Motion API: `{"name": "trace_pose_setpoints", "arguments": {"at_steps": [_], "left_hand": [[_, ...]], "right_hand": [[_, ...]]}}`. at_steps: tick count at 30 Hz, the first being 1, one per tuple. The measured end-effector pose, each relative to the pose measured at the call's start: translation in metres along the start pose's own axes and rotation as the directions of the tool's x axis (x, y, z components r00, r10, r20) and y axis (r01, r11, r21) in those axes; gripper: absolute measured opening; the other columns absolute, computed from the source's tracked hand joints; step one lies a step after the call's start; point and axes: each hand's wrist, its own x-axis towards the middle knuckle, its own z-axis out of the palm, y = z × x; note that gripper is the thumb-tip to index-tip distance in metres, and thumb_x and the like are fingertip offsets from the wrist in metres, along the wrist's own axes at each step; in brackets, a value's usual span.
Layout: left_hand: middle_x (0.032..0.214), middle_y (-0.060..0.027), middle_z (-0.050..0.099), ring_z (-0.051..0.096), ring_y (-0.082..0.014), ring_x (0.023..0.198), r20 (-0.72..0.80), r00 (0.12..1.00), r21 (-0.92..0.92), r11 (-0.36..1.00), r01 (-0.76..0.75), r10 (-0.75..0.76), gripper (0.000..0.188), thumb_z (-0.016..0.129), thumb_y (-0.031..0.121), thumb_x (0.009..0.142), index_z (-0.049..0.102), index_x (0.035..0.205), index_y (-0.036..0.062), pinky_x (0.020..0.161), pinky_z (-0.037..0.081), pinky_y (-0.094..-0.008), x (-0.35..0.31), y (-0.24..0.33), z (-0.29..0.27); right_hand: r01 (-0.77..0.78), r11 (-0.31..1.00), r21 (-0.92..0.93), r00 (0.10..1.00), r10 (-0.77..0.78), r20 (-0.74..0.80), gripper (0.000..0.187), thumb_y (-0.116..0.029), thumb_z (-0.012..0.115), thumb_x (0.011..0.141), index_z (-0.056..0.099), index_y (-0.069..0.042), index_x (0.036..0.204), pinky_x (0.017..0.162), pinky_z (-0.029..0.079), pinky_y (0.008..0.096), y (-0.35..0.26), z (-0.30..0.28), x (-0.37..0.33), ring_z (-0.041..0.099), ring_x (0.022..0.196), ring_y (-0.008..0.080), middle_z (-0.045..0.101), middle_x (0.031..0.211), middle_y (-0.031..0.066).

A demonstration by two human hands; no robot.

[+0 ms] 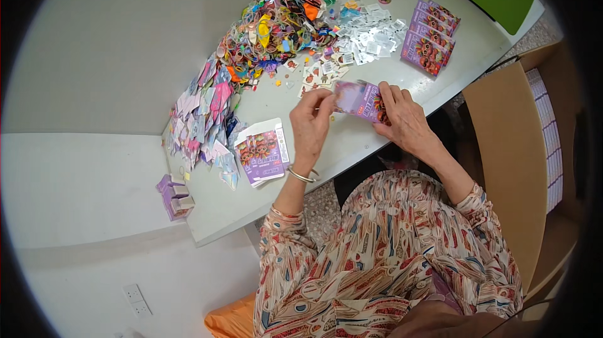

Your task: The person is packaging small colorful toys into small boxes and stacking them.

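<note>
A small purple printed carton point(359, 100) is held above the near edge of the table, tilted, its left end toward my left hand. My right hand point(405, 121) grips its right end, thumb below and fingers on top. At the left end, my left hand point(312, 121) has thumb and fingertips pinched together against the carton's edge. Whether anything small sits between those fingertips is hidden. Just beyond the carton lie small printed picture cards point(317, 75). Left of my left wrist is a stack of flattened purple cartons point(262, 154) with white flaps.
A large heap of colourful small trinkets point(276, 30) lines the wall, with pink and blue packets point(204, 112) at its left. Small clear sachets point(370, 39) lie further back. Filled purple boxes point(430, 39) stand at right. A big brown cardboard box point(512, 149) holds stacked cartons.
</note>
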Motion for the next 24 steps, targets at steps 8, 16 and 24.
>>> {"name": "trace_pose_setpoints", "arguments": {"at_steps": [8, 16, 24], "left_hand": [[0.094, -0.0073, 0.060, 0.058, -0.0184, 0.083, 0.163, 0.911, 0.327, 0.851, -0.411, 0.378, 0.013, 0.067, 0.010, 0.085, 0.071, 0.094, 0.0033, 0.077, 0.047, -0.0290, 0.002, -0.025, 0.003], [0.080, -0.0088, 0.070, 0.061, -0.0163, 0.066, -0.227, 0.955, 0.495, 0.867, -0.056, 0.192, 0.030, 0.069, 0.026, 0.084, 0.070, 0.093, -0.0023, 0.065, 0.048, -0.0324, 0.119, -0.123, -0.114], [0.095, -0.0202, 0.061, 0.058, -0.0382, 0.090, -0.171, 0.886, 0.910, 0.414, -0.026, 0.432, 0.033, 0.069, 0.028, 0.078, 0.062, 0.092, -0.0008, 0.078, 0.047, -0.0463, 0.142, -0.165, -0.089]], "right_hand": [[0.034, 0.999, 0.002, 0.999, -0.034, 0.031, 0.080, -0.019, 0.078, 0.067, 0.033, 0.003, 0.128, 0.076, 0.051, 0.0426, -0.002, 0.008, 0.003, 0.055, 0.092, 0.0364, 0.052, 0.104, 0.0190], [0.014, 1.000, -0.006, 1.000, -0.013, 0.015, 0.076, -0.021, 0.078, 0.067, 0.036, 0.003, 0.126, 0.075, 0.050, 0.0418, -0.006, 0.007, 0.008, 0.056, 0.088, 0.0354, 0.053, 0.100, 0.0192], [0.008, 1.000, -0.030, 1.000, -0.007, 0.010, 0.077, -0.023, 0.079, 0.067, 0.036, 0.003, 0.126, 0.075, 0.050, 0.0404, -0.001, 0.010, 0.007, 0.056, 0.086, 0.0341, 0.054, 0.097, 0.0182]]}}
